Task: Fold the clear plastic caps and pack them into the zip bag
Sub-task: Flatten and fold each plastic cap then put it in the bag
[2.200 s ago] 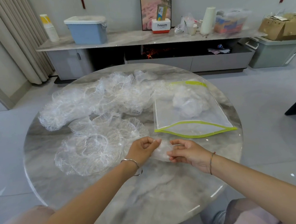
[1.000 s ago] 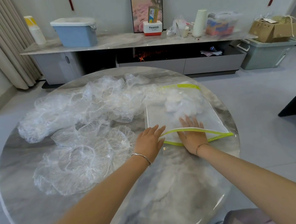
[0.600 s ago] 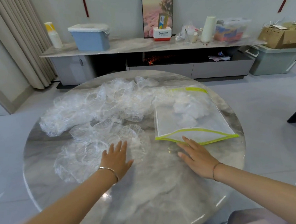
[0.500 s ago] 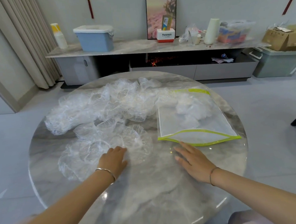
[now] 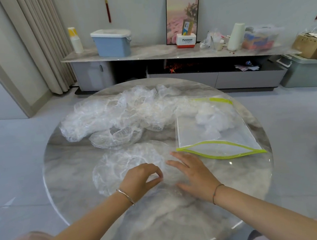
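Left hand (image 5: 141, 179) is curled, pinching what looks like the near edge of the flat cap (image 5: 127, 165), though clear film on marble is hard to read. That thin pinch could slip, or drag the cap crooked so it bunches. Right hand (image 5: 193, 171) lies open, fingers spread on the cap's right side. The loose pile (image 5: 116, 113) crowds the back. The zip bag (image 5: 217, 134) sits right, mouth gaping toward the hands, path looks free.

2 bare forearms (image 5: 90, 224), thin silver bangle (image 5: 126, 196) on left wrist, dark cord bracelet (image 5: 216, 192) on right wrist
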A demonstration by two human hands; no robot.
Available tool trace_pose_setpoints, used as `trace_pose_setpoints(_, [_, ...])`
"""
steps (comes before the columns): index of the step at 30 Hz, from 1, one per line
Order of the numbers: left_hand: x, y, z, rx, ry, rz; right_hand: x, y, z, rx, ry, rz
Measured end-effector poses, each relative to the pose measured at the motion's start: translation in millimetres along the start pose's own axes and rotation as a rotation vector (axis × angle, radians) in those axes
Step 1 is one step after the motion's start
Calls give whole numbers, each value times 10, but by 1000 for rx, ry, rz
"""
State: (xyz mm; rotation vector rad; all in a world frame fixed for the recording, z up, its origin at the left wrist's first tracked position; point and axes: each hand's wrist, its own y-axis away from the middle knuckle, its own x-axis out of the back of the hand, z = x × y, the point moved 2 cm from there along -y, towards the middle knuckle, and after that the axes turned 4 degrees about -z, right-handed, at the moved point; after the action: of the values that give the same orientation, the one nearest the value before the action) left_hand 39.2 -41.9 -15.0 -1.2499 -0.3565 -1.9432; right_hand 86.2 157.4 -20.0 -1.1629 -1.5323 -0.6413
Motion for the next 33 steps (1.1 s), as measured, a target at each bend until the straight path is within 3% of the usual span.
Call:
trace_pose_setpoints(3, [-31,-5,81,-9,-42,-142,22,-24,20,14,69,115])
trace_pose_setpoints(7, [-66,79,-51,125,-247,-352,95,19,81,10,1,89])
trace_pose_setpoints(12, [-10,60,-286,262,-314,-293,252,147,48,160,93,68])
trace_pose_setpoints(16, [100,45,-309,283,-313,-199,450,252,86,122,114,119])
trace_pose_setpoints(18, [167,29,-223,232,-266,-63,497,310,119,83,106,124])
trace_pose_setpoints(21, [180,9,-17,12,-227,103,476,367,152,35,80,112])
trace_pose_setpoints(24, [10,47,167,-171,-241,30,451,373,115,24,76,143])
trace_pose_setpoints(29, [-350,114,213,-241,-349,-81,510,339,52,21,-5,259])
trace_pose_setpoints(33, [-366,37,153,-301,-312,22,440,383,125,18,-25,63])
